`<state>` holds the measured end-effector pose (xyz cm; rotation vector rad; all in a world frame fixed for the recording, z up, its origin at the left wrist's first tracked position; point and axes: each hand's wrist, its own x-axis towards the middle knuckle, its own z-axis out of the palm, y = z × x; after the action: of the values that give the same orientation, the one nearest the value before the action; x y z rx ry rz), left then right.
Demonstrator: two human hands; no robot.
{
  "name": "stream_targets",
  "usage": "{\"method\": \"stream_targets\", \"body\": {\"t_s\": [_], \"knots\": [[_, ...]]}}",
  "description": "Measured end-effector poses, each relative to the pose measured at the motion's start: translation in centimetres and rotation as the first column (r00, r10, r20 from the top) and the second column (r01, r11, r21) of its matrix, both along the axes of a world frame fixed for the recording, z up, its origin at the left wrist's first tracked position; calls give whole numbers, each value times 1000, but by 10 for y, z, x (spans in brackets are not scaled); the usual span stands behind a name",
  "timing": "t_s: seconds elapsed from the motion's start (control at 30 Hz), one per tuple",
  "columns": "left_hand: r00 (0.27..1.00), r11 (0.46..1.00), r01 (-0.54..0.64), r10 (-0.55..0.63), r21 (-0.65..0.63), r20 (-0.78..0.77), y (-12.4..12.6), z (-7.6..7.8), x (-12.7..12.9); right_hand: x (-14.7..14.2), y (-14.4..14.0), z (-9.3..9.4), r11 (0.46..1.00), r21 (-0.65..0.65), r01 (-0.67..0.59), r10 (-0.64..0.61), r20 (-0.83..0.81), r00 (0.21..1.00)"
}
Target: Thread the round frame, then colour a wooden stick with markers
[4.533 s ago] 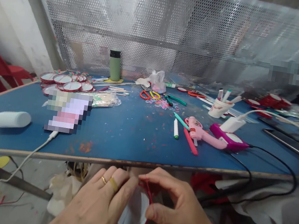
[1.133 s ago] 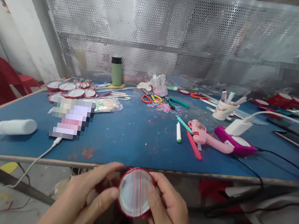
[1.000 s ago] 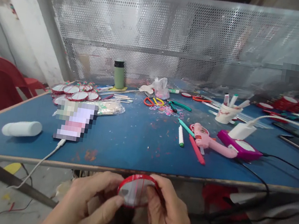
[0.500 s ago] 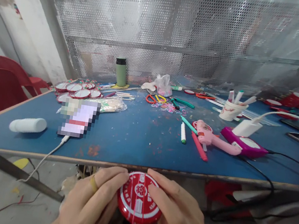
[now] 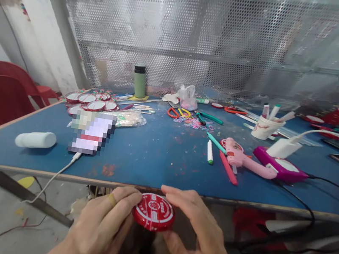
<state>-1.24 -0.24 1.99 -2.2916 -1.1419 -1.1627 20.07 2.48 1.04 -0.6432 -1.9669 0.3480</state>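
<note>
A red round lid (image 5: 153, 213) with a white ring and white lettering is held just in front of the table edge, its printed face up and tipped. Pale lines cross its face, perhaps a thread or band. My left hand (image 5: 103, 219), with a yellowish ring on one finger, grips the lid's left rim. My right hand (image 5: 199, 239) is spread around the right side, fingers stretched past the far rim and thumb near the lower right rim. Whether its thumb touches the lid I cannot tell. The lid's underside is hidden.
On the blue table (image 5: 145, 157) lie a phone (image 5: 93, 134) on a cable, a white bottle (image 5: 36, 140), several red-rimmed discs (image 5: 95, 105), a pink glue gun (image 5: 244, 160), markers (image 5: 210, 152), pliers (image 5: 211, 118) and a cup of pens (image 5: 265, 128). A perforated metal panel (image 5: 184, 35) stands behind.
My right hand's fingers have lifted off the lid's face and spread apart. The lid now tilts flatter to my view and sits slightly farther left, still in my left hand.
</note>
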Motion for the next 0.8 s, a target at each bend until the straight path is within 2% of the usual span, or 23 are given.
{"method": "stream_targets", "body": {"t_s": [0.1,0.2,0.7,0.8], "knots": [[1000,1000,5,-5,-19,3,2,-1,-1,4,-1,11,994,-1,-106,106,44,993],[1000,1000,12,-12,-14,15,1,-1,-1,5,1,14,984,12,-177,175,87,981],[999,998,33,-33,-46,16,-2,-3,-1,3,0,13,982,-10,-188,188,45,981],[999,998,39,-38,-41,14,-2,-5,-4,3,0,13,981,-52,-185,187,20,982]]}}
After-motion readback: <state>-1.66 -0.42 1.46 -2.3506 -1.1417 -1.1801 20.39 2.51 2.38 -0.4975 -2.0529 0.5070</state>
